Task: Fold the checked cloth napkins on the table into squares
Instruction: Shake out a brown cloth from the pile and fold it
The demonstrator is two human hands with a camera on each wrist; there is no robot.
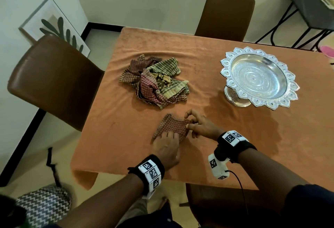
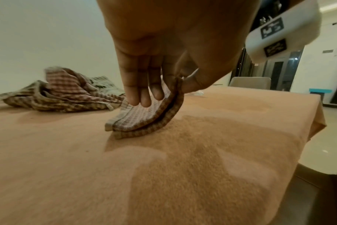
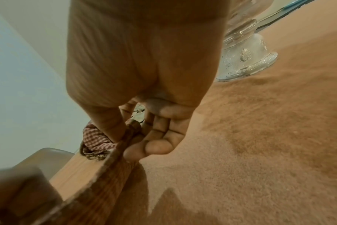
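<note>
A red-brown checked napkin (image 1: 171, 125), folded small, lies on the orange tablecloth near the front edge. My left hand (image 1: 168, 137) rests on its near part, and its straight fingers (image 2: 142, 94) press the top layer of the napkin (image 2: 137, 120) flat. My right hand (image 1: 189, 123) pinches the napkin's right edge between thumb and fingers (image 3: 129, 135), lifting that edge slightly off the cloth. A crumpled pile of checked napkins (image 1: 155, 81), red, green and yellow, sits further back in the middle of the table.
A silver pedestal tray (image 1: 226, 72) with a scalloped rim stands at the right; its foot (image 3: 246, 60) is close behind my right hand. Brown chairs stand at the left (image 1: 54, 79) and at the far side (image 1: 226, 14). The table's front edge (image 1: 162, 177) runs just under my wrists.
</note>
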